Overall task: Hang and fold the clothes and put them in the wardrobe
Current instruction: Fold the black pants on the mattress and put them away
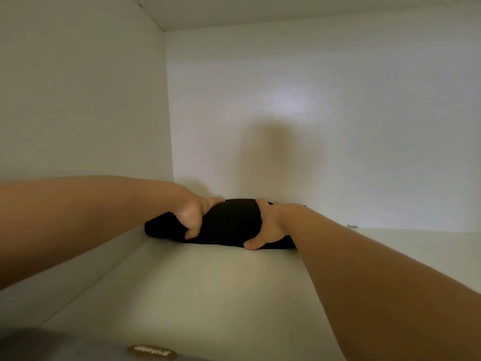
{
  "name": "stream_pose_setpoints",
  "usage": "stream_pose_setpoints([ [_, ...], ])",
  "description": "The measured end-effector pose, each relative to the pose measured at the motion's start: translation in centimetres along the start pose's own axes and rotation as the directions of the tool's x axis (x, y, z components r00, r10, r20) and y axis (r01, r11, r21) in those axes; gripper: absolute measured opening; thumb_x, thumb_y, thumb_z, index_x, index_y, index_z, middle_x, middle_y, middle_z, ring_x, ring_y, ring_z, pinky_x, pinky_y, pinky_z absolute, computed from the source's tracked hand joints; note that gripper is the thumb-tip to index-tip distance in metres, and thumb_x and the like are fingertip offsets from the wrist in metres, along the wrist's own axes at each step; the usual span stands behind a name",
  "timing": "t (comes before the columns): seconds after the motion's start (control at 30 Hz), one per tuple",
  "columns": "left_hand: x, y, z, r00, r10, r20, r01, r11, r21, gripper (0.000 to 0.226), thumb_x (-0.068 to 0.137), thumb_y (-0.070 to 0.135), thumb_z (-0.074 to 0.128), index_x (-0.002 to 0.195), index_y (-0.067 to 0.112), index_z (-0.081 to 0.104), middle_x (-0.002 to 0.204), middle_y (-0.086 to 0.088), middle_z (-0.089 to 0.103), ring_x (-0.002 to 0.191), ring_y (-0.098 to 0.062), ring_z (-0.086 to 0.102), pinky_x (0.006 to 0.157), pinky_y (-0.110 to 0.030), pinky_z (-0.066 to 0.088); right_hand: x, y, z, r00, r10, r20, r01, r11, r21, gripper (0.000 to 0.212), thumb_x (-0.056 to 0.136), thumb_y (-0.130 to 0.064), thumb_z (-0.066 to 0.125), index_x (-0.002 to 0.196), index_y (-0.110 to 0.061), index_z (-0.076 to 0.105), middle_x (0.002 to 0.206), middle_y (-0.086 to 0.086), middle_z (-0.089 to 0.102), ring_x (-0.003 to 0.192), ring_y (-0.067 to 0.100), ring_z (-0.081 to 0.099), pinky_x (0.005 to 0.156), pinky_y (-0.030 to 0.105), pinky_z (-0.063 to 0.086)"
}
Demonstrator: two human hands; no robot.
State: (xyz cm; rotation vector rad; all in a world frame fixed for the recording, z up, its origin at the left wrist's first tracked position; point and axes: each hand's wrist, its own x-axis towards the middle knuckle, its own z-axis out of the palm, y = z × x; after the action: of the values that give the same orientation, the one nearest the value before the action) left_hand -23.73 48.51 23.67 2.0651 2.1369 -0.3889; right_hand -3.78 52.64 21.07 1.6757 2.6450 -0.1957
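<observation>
Black garment (230, 225) part-hidden, left hand (192, 217), right hand (268, 227)

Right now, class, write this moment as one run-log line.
item: folded black garment | where: on wardrobe shelf, back left | left hand: grips it | right hand: grips it

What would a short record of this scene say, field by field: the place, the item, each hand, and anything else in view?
Place: inside a white compartment, on the wardrobe shelf
Item: black folded garment, lying on the shelf near the back left corner
Left hand: fingers curled over the garment's left part, gripping it
Right hand: grips the garment's right part, thumb at its front edge
Also in view: blurred grey object at the bottom edge; small metal piece by the back wall
Unclear: whether the garment touches the back wall
</observation>
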Motion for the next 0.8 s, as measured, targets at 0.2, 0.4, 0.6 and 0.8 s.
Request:
stream_pose_setpoints([
  [0.2,-2.6,1.9,0.7,0.995,-0.071,-0.074,0.080,0.990,0.117,0.124,0.073,0.011,0.083,0.158,0.027,-0.006,0.147,-0.009,0.039,0.129,-0.033,0.048,0.102,-0.044,0.049,-2.0,0.8,1.4,0.991,-0.042,-0.127,0.055,0.994,0.096,0.125,0.067,-0.069,0.077,0.158,-0.028,0.002,0.157,0.008,0.027,0.139,0.034,0.035,0.114,0.050,0.036],
  [0.4,-8.9,8.6,-2.9,0.979,-0.165,-0.123,0.206,0.767,0.607,0.050,0.097,0.039,0.061,0.140,0.014,0.053,0.136,-0.007,0.057,0.122,-0.026,0.055,0.083,-0.035,0.040,-8.6,-0.3,-4.2,0.975,0.054,-0.214,0.001,0.968,0.251,0.087,0.092,-0.070,0.046,0.150,-0.006,0.036,0.153,0.012,0.041,0.137,0.030,0.043,0.107,0.036,0.035],
  [0.6,-18.8,14.0,-5.0,0.969,-0.064,-0.239,0.177,0.851,0.494,0.037,0.104,0.024,0.050,0.131,0.002,0.060,0.134,-0.009,0.063,0.117,-0.023,0.060,0.086,-0.030,0.043,-19.9,0.0,-8.4,0.893,0.164,-0.420,-0.061,0.967,0.248,0.030,0.104,-0.010,0.036,0.076,-0.011,0.046,0.079,0.003,0.043,0.068,0.015,0.042,0.056,0.023,0.035],
  [0.8,-28.8,20.5,-5.0,0.967,0.119,-0.225,-0.013,0.905,0.424,0.020,0.101,0.014,0.051,0.108,0.006,0.067,0.098,-0.003,0.069,0.085,-0.019,0.066,0.085,-0.034,0.053,-34.3,2.9,-7.0,0.722,0.392,-0.570,-0.124,0.884,0.451,0.033,0.091,-0.002,0.044,0.063,-0.012,0.031,0.063,0.004,0.036,0.054,0.019,0.032,0.046,0.025,0.023],
])
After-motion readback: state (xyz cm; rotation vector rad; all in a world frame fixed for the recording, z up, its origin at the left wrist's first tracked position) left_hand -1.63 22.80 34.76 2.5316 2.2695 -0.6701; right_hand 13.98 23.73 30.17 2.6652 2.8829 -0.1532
